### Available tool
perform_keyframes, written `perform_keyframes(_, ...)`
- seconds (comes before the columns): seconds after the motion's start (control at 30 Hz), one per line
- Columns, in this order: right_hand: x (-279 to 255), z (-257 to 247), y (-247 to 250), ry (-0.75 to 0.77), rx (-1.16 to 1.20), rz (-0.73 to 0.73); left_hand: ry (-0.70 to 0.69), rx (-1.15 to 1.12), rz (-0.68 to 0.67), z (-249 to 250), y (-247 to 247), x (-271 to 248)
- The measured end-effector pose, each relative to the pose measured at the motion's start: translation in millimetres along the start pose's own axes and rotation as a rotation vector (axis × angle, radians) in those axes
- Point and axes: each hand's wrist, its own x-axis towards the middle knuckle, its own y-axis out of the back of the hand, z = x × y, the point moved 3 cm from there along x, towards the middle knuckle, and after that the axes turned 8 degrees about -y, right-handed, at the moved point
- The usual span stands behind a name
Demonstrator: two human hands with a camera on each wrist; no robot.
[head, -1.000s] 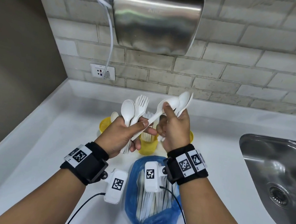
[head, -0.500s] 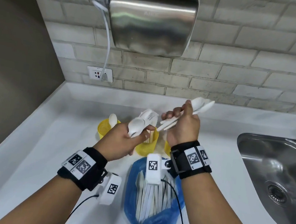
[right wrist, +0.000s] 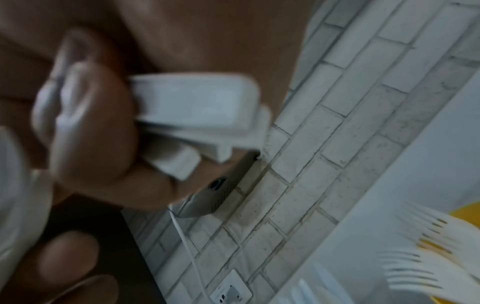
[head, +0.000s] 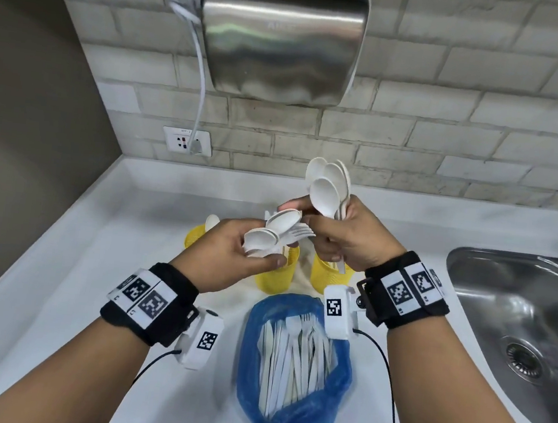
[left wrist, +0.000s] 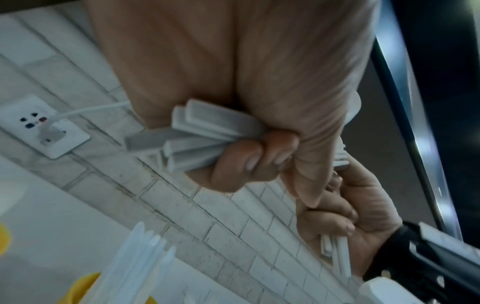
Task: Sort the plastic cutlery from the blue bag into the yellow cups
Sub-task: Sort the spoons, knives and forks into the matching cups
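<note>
From the head view we see the left hand (head: 231,254) gripping mixed spoons and forks (head: 277,233), the right hand (head: 347,239) clutching upright spoons (head: 326,188); yellow cups (head: 276,273) lie beneath, the blue bag (head: 286,419) at six o'clock. At the left wrist, fingers (left wrist: 241,162) curl round handles (left wrist: 197,142). At the right wrist, blurred fingers (right wrist: 91,131) clamp handles (right wrist: 197,107).

Right wrist view, blurred. Right hand (right wrist: 98,131) fills upper left, fingers curled around flat white cutlery handles (right wrist: 197,107) whose ends stick out toward the brick wall (right wrist: 350,127). Steel dryer (right wrist: 215,193) mounted on wall, white cord (right wrist: 187,242) running down to a socket (right wrist: 231,292). Lower right: white forks (right wrist: 420,265) standing tines-up in a yellow cup (right wrist: 465,211) on the white tabletop (right wrist: 415,185).
</note>
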Motion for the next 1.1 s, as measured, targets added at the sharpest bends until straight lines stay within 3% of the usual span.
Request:
perform_keyframes(0.13,-1,1,-1,-0.033,-0.062,-0.1,0.053,-0.12,-0.043,4,-2,-1)
perform_keyframes(0.5,-11,-17,-36,0.119,-0.171,-0.099,0.084,-0.589,-0.315,8,-15,-3)
perform_keyframes(0.67,-2,-12,-41,0.15,-0.127,-0.057,0.133,-0.739,-0.333,5,-16,-4)
perform_keyframes(0.8,6,-4,-44,0.191,-0.059,0.093,0.154,-0.718,-0.235,4,-13,-1)
perform_keyframes(0.97,15,8,-28,0.14,0.221,0.506,0.188,-0.343,0.046,0,-8,1)
perform_keyframes(1.1,12,16,-32,0.145,0.399,0.458,0.138,-0.248,0.073,4,-12,1)
